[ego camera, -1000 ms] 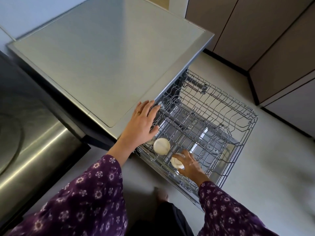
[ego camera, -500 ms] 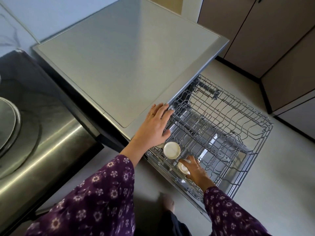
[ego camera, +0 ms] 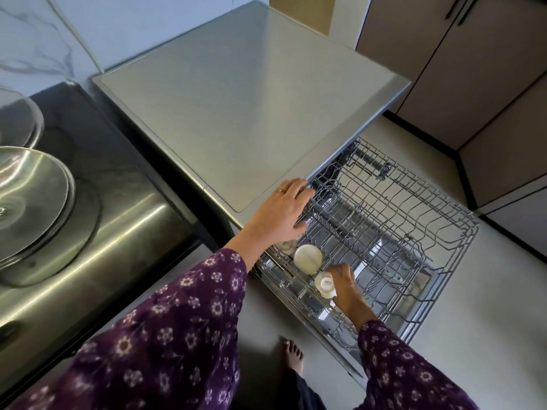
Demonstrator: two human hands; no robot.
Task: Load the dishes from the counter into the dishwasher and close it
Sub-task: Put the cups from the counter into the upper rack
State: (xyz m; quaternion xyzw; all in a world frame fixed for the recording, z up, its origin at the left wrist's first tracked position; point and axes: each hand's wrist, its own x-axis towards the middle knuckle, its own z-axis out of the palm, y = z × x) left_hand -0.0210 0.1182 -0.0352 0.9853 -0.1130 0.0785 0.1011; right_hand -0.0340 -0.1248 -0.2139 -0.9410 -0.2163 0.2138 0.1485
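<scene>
The dishwasher's wire rack [ego camera: 420, 232] is pulled out over the floor, below the grey dishwasher top [ego camera: 242, 108]. Two white cups stand upside down at the rack's near left: one [ego camera: 307, 258] stands free, and my right hand [ego camera: 346, 287] holds the other white cup [ego camera: 324, 287] with its fingers curled round its side. Part of a third cup [ego camera: 285, 247] shows under my left wrist. My left hand [ego camera: 281, 214] rests flat, fingers straight, on the front edge of the dishwasher top and the rack's near left corner.
To the left lies a dark counter [ego camera: 97, 173] with stacked steel plates [ego camera: 29, 196] and a glass lid [ego camera: 14, 116]. Brown cabinet doors [ego camera: 458, 69] stand at the right. My bare foot [ego camera: 294, 355] is on the grey floor close to the rack.
The view has swung left, bringing the plates on the counter into sight. My right hand has shifted on the second cup, whose printed base now shows. My left hand stays on the edge.
</scene>
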